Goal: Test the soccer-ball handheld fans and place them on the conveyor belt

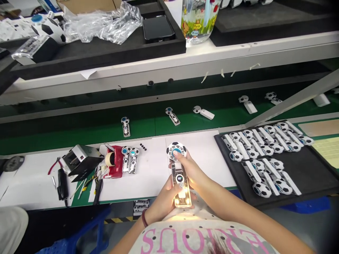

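A handheld fan with a football-patterned round head (181,176) is held upright in front of my chest. Its clear body is lit warm at the bottom, and a small round display shows a number that looks like 100. My left hand (167,195) wraps round the lower body, thumb on the front below the display. On the blue centre of the head lies the thumb of my right hand (191,167), its other fingers behind the fan. Two similar fans (129,162) lie on the white paper (153,169) to the left, next to a red tape dispenser (116,169).
A black foam tray (312,176) with several fans stands at right. Behind, more fans (173,117) lie spaced along a green belt (145,123). Pliers (97,188) and a black box-shaped device (82,160) sit at left. A shelf edge (225,56) and slanted post (291,98) border the space.
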The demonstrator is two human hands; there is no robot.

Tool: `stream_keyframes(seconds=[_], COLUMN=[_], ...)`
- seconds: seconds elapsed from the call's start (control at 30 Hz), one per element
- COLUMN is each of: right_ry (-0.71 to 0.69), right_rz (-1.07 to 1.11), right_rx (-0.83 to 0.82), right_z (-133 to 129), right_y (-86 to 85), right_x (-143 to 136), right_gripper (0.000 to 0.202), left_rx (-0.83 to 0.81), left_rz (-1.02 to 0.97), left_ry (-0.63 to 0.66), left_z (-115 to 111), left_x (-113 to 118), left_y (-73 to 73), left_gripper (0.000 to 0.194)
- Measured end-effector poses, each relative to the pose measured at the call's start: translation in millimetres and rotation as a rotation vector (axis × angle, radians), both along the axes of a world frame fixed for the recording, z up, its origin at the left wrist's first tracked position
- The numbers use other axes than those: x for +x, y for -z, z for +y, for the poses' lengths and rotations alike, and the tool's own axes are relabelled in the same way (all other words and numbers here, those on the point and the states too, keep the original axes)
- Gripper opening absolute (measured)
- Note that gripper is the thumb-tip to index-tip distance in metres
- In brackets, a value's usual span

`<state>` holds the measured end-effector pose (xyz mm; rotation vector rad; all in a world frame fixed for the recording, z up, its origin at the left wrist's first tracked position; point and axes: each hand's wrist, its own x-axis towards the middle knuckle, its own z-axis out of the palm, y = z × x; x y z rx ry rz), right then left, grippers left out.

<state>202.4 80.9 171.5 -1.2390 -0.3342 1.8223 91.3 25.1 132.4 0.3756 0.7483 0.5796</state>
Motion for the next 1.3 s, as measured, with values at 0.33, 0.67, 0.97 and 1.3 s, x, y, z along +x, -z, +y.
stream_keyframes(seconds=[0.33, 0.67, 0.97, 1.3], right_ry=[-0.064, -0.406, -0.418, -0.413], right_rz=[0.011, -0.067, 0.278, 0.371], right_rx=[-0.016, -0.009, 0.025, 0.035], right_z=[-1.8, -2.3, -6.2, -10.1], right_y=[7.1, 13.6, 31.2, 41.0], right_x=[6.5, 21.8, 27.9, 28.9], right_gripper=[0.049, 0.045, 0.018, 0.017], left_rx=[-0.021, -0.004, 0.017, 0.036], left_rz=[-0.052, -0.037, -0.101, -0.068], left_ry=[-0.035, -0.078, -0.019, 0.052], left_z=[-1.6, -0.3, -0.8, 2.0], left_x=[1.8, 2.9, 3.8, 2.9], left_y=[-0.5, -5.5, -6.3, -10.1], left_gripper=[0.034, 0.042, 0.039, 0.052])
